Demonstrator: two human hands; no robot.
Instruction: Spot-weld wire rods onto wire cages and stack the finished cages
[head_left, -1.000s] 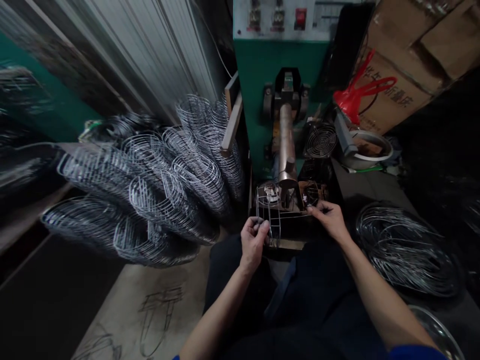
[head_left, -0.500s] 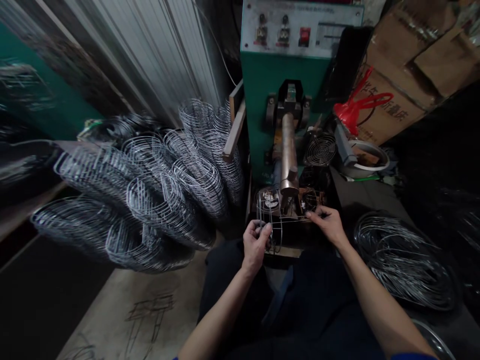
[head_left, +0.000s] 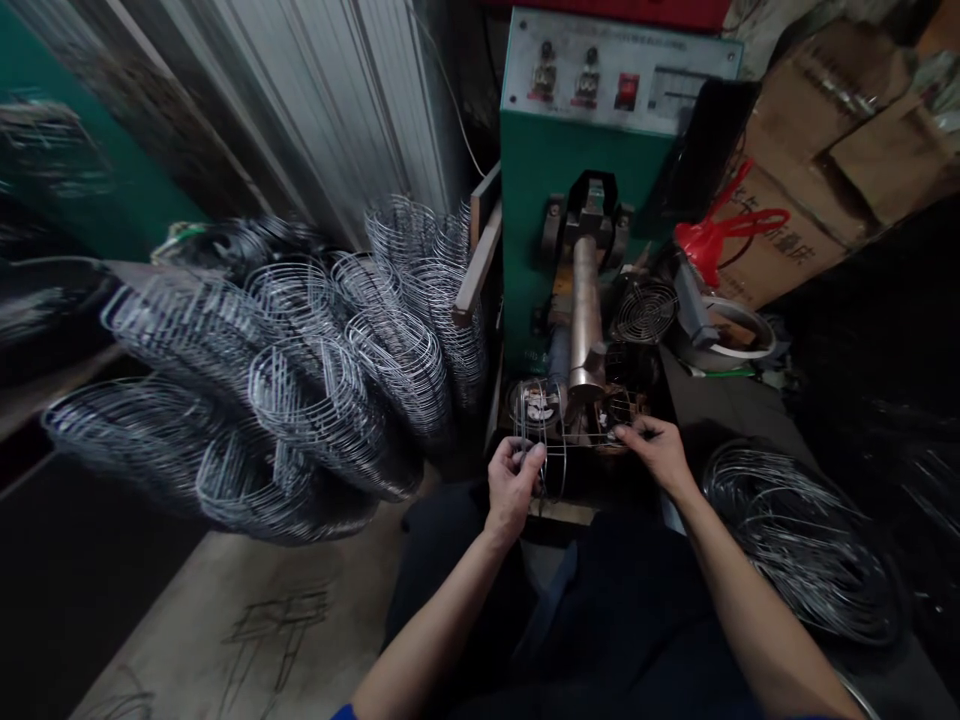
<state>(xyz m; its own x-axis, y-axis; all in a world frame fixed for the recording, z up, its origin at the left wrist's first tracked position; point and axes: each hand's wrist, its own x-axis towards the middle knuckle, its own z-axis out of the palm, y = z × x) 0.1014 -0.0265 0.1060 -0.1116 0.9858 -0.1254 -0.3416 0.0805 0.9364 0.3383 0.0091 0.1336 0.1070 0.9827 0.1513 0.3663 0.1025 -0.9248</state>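
Note:
My left hand (head_left: 514,485) is closed on a wire frame (head_left: 564,455) with rounded sides, its thumb pressed against the fingers. The frame stands in front of the thick metal cylinder (head_left: 586,320) of a green machine (head_left: 517,250). On the other side, my right hand (head_left: 658,452) pinches the right end of thin straight wires that run across to the frame below the cylinder's tip. I cannot tell whether these wires are joined to the frame. Under the cylinder, the machine's lower parts are dark and partly hidden.
Tall stacks of bent wire frames (head_left: 307,400) stand at my left. A heap of loose wire rings (head_left: 795,540) lies at my right. Behind it are a round bowl (head_left: 761,335), a red plastic bag (head_left: 701,248) and cardboard boxes (head_left: 810,160). A wooden bar (head_left: 478,265) juts out beside the machine.
The view has shifted a little, so the machine appears lower and further right. Both hands keep their grip and have barely moved; the wires sit slightly closer under the cylinder.

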